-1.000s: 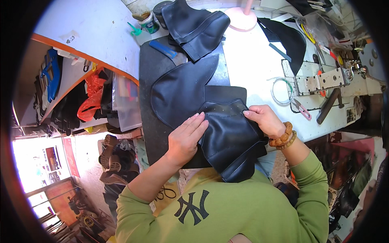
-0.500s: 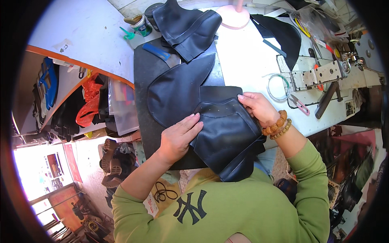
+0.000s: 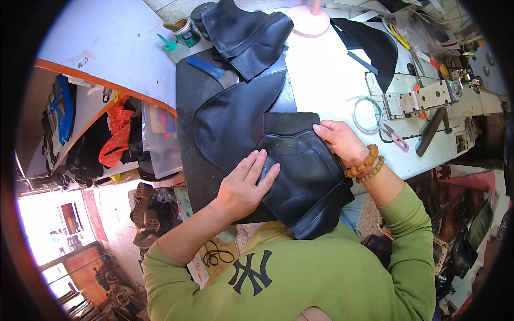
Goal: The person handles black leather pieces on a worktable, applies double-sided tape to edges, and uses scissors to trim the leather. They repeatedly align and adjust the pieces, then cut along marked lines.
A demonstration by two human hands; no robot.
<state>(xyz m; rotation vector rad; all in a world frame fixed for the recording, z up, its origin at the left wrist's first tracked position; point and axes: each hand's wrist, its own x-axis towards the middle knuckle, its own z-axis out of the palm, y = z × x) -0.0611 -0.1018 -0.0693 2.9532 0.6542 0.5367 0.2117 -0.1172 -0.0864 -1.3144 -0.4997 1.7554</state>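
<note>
One seamed black panel [image 3: 305, 174]: left hand [image 3: 245, 187] spread flat on its left side, right hand [image 3: 342, 143] pinching its right edge.

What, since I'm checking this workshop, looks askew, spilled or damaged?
The white panel at upper left bears a dark blotch, odd on an otherwise plain surface; stain or damage, I can't tell. Nothing looks spilled, and the handled leather shows no visible tear.

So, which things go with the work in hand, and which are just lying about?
With the work, it seems:
seamed black piece, touched by the left hand and right hand
large black panel beside it

Apparently lying about:
blue-handled tool
pink-handled scissors
green can
</note>
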